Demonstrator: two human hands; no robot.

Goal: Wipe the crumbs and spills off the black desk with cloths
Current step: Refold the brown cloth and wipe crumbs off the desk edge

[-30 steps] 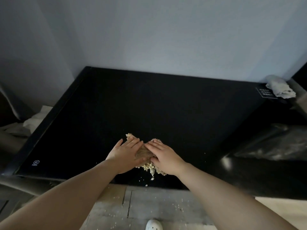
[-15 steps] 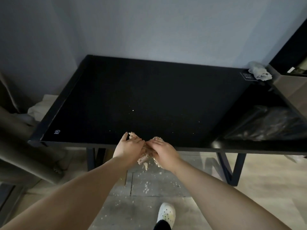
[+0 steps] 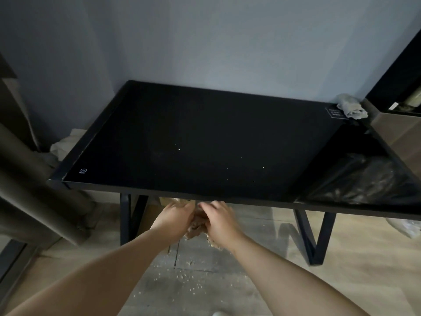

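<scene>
Our left hand (image 3: 175, 218) and right hand (image 3: 220, 221) were cupped together around the brown cloth (image 3: 197, 225), fingers curled over it from either side. In the dim light it seemed that a clump of crumbs was bundled inside it. Hands and cloth hung just below the front edge of the black desk (image 3: 205, 124), near its middle, not touching the top. On the desk a few pale crumbs (image 3: 179, 149) lay scattered from the centre toward the front right. More specks were strewn on the floor (image 3: 200, 293) between our arms. A pale cloth (image 3: 352, 107) sat crumpled at the back right corner beside a small label (image 3: 335, 112), and a black bag (image 3: 369, 179) lay at the right end.
</scene>
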